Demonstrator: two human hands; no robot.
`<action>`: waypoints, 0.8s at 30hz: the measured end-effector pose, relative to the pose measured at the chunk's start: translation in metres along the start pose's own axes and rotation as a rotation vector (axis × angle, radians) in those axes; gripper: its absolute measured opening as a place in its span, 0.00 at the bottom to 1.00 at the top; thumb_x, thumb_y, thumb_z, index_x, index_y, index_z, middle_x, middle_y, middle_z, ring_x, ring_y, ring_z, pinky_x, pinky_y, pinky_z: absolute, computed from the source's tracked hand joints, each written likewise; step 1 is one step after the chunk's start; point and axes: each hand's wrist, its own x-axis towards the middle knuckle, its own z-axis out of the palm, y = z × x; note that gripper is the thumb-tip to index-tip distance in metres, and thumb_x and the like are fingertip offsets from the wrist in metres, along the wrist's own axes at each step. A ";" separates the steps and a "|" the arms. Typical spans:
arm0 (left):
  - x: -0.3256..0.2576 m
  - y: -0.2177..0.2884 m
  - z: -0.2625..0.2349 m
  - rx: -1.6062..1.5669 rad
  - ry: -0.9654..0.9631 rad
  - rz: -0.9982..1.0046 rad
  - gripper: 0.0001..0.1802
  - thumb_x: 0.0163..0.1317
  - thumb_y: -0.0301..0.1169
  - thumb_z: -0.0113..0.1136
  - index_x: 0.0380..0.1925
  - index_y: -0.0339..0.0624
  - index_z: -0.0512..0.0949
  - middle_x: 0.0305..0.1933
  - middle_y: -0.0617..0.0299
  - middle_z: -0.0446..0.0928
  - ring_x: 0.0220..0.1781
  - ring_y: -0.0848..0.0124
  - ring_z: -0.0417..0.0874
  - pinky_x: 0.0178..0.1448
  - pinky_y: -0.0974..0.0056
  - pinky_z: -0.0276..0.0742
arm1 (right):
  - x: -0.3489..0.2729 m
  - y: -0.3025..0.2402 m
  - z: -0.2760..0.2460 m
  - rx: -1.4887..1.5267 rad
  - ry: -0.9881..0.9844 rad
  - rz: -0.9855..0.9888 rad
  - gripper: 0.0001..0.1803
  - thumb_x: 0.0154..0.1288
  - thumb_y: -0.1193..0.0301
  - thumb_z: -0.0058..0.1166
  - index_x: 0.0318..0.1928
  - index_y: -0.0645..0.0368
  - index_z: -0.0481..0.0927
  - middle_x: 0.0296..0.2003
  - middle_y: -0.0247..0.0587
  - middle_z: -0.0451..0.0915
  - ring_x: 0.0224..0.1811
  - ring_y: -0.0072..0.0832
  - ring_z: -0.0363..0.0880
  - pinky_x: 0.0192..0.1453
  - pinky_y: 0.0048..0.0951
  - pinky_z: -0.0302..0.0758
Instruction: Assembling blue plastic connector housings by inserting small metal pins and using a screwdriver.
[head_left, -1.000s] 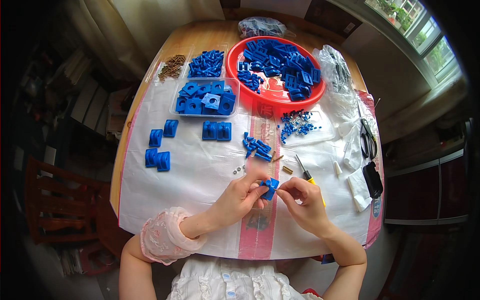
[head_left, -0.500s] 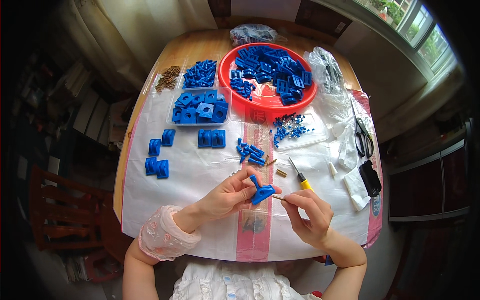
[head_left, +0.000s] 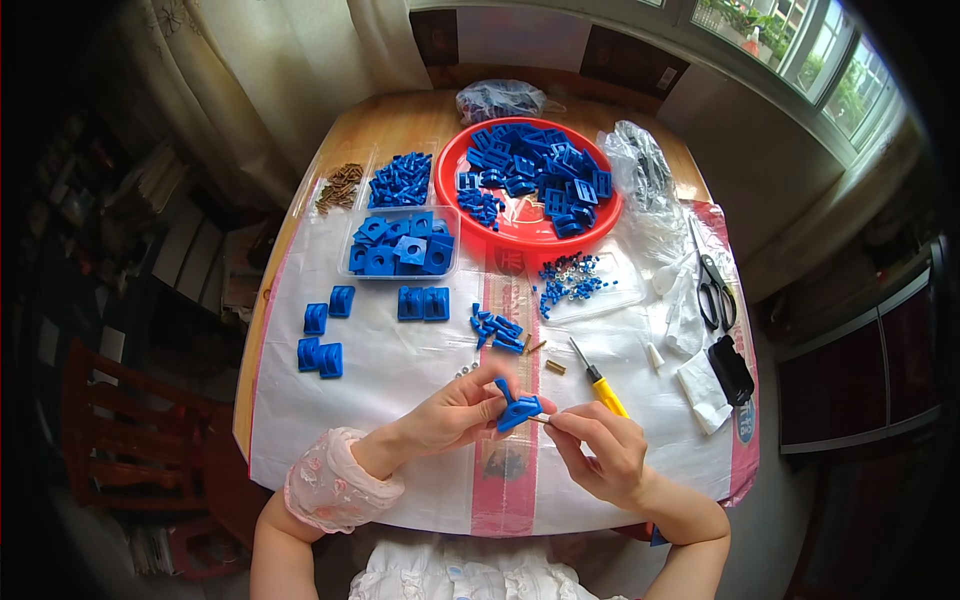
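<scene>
Near the table's front, my left hand (head_left: 450, 412) is closed on a blue plastic block (head_left: 518, 413) with a blue lever-like piece (head_left: 502, 387) standing up from it. Between thumb and fingertips, my right hand (head_left: 608, 455) pinches a thin brass-coloured pin (head_left: 539, 419). The pin's tip meets the block's right side; whether it has entered a hole cannot be made out. Just beyond my hands lie a heap of small blue levers (head_left: 497, 330), a few brass pins (head_left: 555, 367) and small white rings (head_left: 466, 370). A yellow-handled screwdriver (head_left: 606, 394) rests beside my right hand.
A red basin (head_left: 447, 225) of blue parts stands at the back. Left of it are clear trays with square blue plates (head_left: 379, 262), blue levers (head_left: 401, 180) and brass pins (head_left: 341, 187). Several blue blocks (head_left: 331, 361) sit at left. Black-handled scissors (head_left: 716, 300) lie right.
My view has tilted up, so the tabletop things appear lower. The pin in my right hand has come against the block's side. Both hands keep their hold.
</scene>
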 end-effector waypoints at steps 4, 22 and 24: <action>0.001 0.001 -0.001 -0.015 -0.026 -0.007 0.08 0.82 0.31 0.48 0.56 0.50 0.69 0.70 0.36 0.73 0.52 0.76 0.78 0.57 0.70 0.73 | 0.000 0.000 -0.001 -0.006 -0.022 -0.022 0.16 0.57 0.84 0.71 0.46 0.67 0.83 0.30 0.44 0.83 0.25 0.32 0.82 0.25 0.30 0.74; -0.002 -0.001 0.005 -0.047 0.112 -0.059 0.08 0.80 0.29 0.54 0.55 0.48 0.72 0.45 0.66 0.77 0.36 0.82 0.73 0.40 0.76 0.72 | -0.004 0.001 -0.002 -0.040 -0.079 -0.011 0.15 0.58 0.82 0.69 0.46 0.67 0.83 0.31 0.42 0.82 0.25 0.32 0.82 0.25 0.31 0.75; -0.001 -0.002 0.004 -0.063 0.099 -0.048 0.08 0.80 0.29 0.53 0.55 0.48 0.72 0.47 0.65 0.78 0.35 0.82 0.72 0.41 0.76 0.71 | -0.004 0.000 -0.001 -0.032 -0.071 -0.002 0.15 0.57 0.82 0.69 0.46 0.67 0.83 0.31 0.42 0.82 0.25 0.32 0.82 0.25 0.30 0.74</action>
